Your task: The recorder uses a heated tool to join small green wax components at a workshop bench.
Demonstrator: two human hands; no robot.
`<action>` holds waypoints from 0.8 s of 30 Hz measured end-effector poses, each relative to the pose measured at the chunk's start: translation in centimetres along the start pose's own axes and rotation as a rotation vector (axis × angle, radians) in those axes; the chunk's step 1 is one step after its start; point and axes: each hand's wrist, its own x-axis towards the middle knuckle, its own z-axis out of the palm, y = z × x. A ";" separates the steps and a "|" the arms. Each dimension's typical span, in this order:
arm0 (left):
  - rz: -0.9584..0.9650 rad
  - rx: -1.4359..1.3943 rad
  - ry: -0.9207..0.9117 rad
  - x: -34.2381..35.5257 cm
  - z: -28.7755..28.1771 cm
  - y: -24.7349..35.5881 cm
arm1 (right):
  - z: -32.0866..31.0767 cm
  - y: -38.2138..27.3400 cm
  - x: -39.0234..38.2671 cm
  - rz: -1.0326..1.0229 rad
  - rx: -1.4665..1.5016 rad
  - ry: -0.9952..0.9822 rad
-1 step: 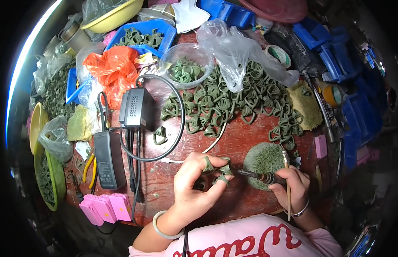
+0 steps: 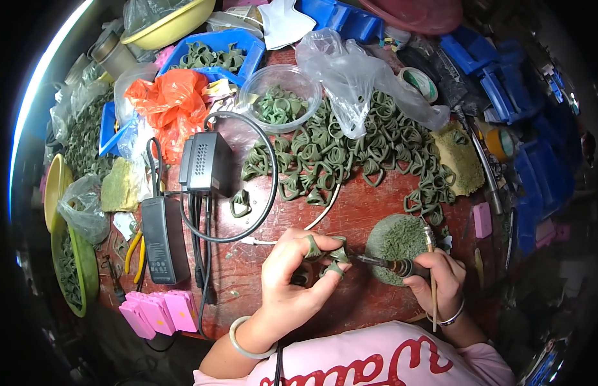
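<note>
Pinching small green ring pieces [image 2: 338,253], the left hand [image 2: 289,275] holds them near the tip of a dark pen-like tool [image 2: 392,264].
It partly covers the pieces, above the red table [image 2: 366,201], so their number is unclear; whether the tip touches is too small to tell. The right hand [image 2: 440,275] is closed around the tool and a thin brush [image 2: 430,242], hiding the tool's rear end.

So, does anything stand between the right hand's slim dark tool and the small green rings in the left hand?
Nothing visible: the slim dark tool in the right hand points at the small green rings in the left hand, though contact is unclear. The round greenish block lies beneath the tool.
</note>
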 end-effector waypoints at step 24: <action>-0.025 0.013 -0.017 0.0 -0.1 0.3 | -0.1 -0.2 0.3 0.005 0.017 -0.010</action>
